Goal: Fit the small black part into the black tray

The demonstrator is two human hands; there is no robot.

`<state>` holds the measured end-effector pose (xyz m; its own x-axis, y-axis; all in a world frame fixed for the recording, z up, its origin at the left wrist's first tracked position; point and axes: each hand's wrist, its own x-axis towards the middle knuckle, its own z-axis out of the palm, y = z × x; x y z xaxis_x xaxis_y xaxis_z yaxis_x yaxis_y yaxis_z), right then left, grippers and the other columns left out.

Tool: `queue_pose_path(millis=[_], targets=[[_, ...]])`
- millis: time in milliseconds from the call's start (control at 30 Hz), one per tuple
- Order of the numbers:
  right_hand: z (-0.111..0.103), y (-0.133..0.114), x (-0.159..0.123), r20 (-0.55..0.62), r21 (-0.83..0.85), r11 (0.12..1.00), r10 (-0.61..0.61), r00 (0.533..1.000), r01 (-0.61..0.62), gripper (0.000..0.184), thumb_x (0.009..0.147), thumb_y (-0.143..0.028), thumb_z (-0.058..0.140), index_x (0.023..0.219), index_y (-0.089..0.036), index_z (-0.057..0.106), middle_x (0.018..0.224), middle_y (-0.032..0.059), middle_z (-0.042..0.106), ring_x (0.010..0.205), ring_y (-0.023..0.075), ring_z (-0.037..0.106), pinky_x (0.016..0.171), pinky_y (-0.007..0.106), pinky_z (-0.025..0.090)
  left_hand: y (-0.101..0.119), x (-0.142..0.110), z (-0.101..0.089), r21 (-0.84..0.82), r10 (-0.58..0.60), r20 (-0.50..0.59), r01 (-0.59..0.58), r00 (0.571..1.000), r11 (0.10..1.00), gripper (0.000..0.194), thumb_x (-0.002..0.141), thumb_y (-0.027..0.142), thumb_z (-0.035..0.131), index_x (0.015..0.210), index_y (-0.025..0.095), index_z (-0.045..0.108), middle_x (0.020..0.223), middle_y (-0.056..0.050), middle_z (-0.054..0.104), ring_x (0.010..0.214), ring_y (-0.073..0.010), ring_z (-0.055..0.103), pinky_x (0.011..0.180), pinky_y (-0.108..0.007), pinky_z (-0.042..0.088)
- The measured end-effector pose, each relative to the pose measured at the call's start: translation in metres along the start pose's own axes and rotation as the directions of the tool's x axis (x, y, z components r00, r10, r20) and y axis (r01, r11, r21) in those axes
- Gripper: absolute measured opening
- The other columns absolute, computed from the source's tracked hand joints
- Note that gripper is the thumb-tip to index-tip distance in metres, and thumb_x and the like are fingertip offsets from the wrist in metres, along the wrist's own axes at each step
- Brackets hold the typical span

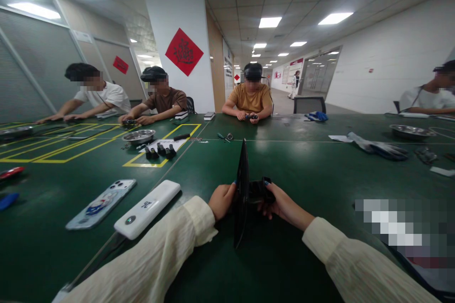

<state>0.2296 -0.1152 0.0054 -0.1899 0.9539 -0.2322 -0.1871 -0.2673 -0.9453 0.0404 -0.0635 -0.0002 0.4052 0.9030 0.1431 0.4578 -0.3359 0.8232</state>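
Observation:
A thin black panel (242,199) stands nearly edge-on in front of me, above the green table (199,265). My left hand (223,201) is closed on its left face, with the fingers partly hidden behind it. A black bracket-like part (259,190) sits against the panel's right side. Around that part my right hand (282,203) is closed, thumb on top and fingers underneath. Whether the two black parts are joined I cannot tell.
To my left lie a white power bank (147,210) with a cable and a phone (101,204). Farther off are black parts (160,151), a metal bowl (139,137) and gloves (377,146). Several people sit round the table, one person (252,97) straight across.

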Motion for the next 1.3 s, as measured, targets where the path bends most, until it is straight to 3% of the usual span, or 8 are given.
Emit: queue_pose_path(millis=[233, 700, 1300], targets=[[0.0018, -0.0021, -0.0014, -0.001, -0.009, 1.0, 0.005, 1.0, -0.005, 0.021, 0.092, -0.036, 0.024, 0.093, -0.018, 0.036, 0.053, 0.0012, 0.06, 0.04, 0.0117, 0.055, 0.033, 0.017, 0.037, 0.0003, -0.0006, -0.0008, -0.057, -0.038, 0.057, 0.041, 0.998, 0.998, 0.053, 0.081, 0.057, 0.025, 0.05, 0.017, 0.041, 0.044, 0.0, 0.039, 0.046, -0.0135, 0.04, 0.05, -0.026, 0.033], [-0.0016, 0.0044, 0.0056, -0.003, -0.002, 1.0, 0.0, 1.0, 0.0, 0.023, 0.09, -0.038, 0.025, 0.095, -0.018, 0.035, 0.051, 0.001, 0.059, 0.038, 0.0129, 0.054, 0.032, 0.018, 0.036, 0.0051, 0.0, -0.0008, -0.115, -0.078, 0.062, 0.085, 0.995, 0.99, 0.045, 0.077, 0.053, 0.031, 0.054, 0.016, 0.044, 0.047, 0.001, 0.04, 0.047, -0.0135, 0.04, 0.05, -0.026, 0.032], [-0.0021, 0.0027, 0.0036, 0.001, -0.023, 1.0, 0.0, 1.0, 0.0, 0.024, 0.091, -0.039, 0.024, 0.095, -0.018, 0.035, 0.052, 0.001, 0.059, 0.039, 0.0126, 0.055, 0.033, 0.018, 0.037, 0.0094, -0.0022, -0.0037, -0.079, 0.022, 0.003, -0.021, 1.0, 0.997, 0.035, 0.079, 0.04, 0.039, 0.066, 0.013, 0.055, 0.059, -0.002, 0.053, 0.064, -0.0179, 0.05, 0.063, -0.028, 0.042]])
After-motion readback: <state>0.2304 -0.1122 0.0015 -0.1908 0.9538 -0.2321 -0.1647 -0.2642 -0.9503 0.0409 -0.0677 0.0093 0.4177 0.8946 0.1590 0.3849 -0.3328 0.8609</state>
